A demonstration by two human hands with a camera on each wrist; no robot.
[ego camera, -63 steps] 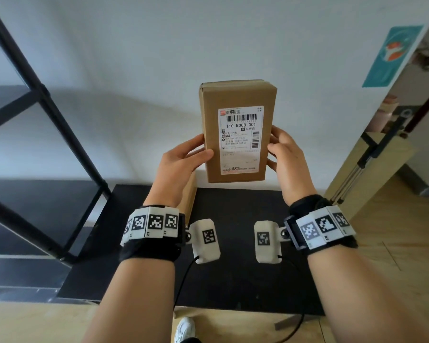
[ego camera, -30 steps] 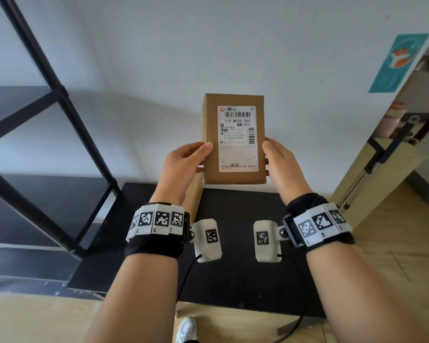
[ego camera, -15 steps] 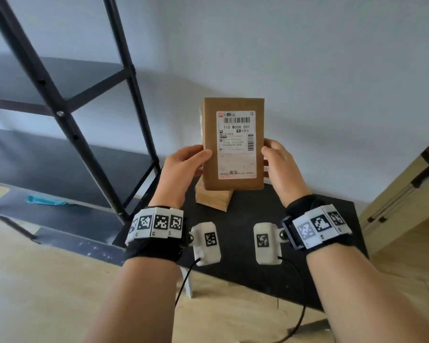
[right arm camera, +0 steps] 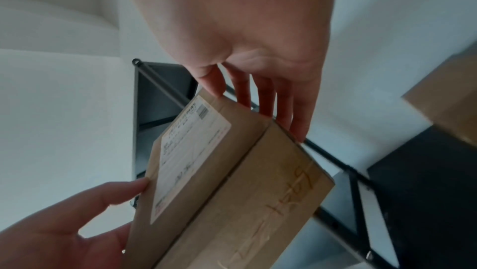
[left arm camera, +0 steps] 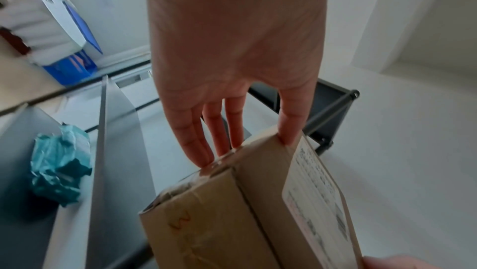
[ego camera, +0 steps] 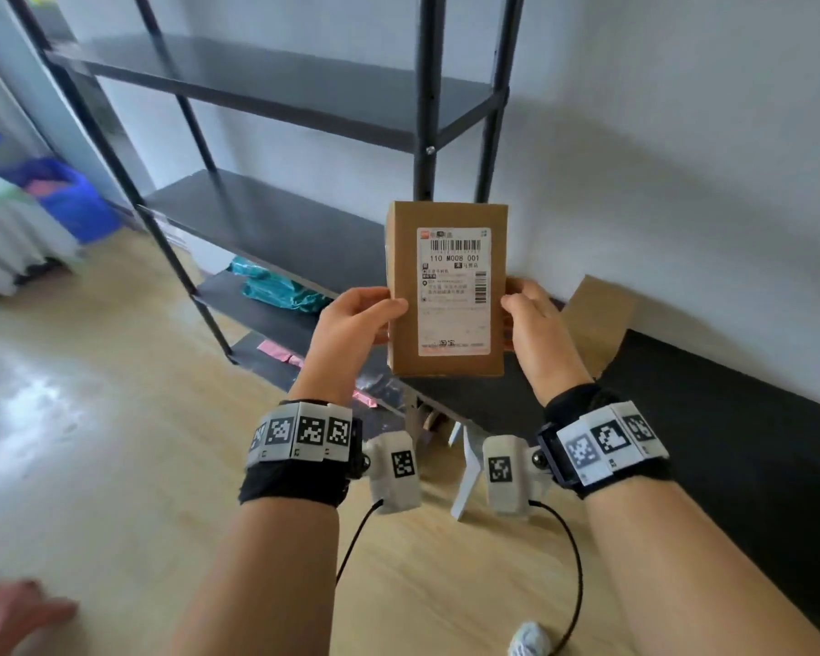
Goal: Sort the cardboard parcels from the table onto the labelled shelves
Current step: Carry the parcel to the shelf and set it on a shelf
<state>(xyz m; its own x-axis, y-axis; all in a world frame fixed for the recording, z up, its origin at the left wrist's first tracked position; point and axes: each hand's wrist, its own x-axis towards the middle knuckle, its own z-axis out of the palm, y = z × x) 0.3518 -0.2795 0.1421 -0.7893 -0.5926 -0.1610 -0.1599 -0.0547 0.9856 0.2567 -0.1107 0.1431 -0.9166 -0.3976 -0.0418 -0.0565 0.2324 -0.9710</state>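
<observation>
Parcel (ego camera: 446, 288) upright — pinched btwn both hands (ego camera: 450, 319)

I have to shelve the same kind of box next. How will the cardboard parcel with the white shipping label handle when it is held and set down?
The cardboard parcel probably stays stiff: its faces look flat in the grip of the left hand and right hand. It seems fairly light, held mostly by fingers. Stood on end it might tip; flat looks safer.

A crumpled teal bag (ego camera: 275, 288) lies low on the rack, pink tape (ego camera: 280, 351) below it. A blue bin (ego camera: 74, 201) stands on the wooden floor (ego camera: 114, 442).
</observation>
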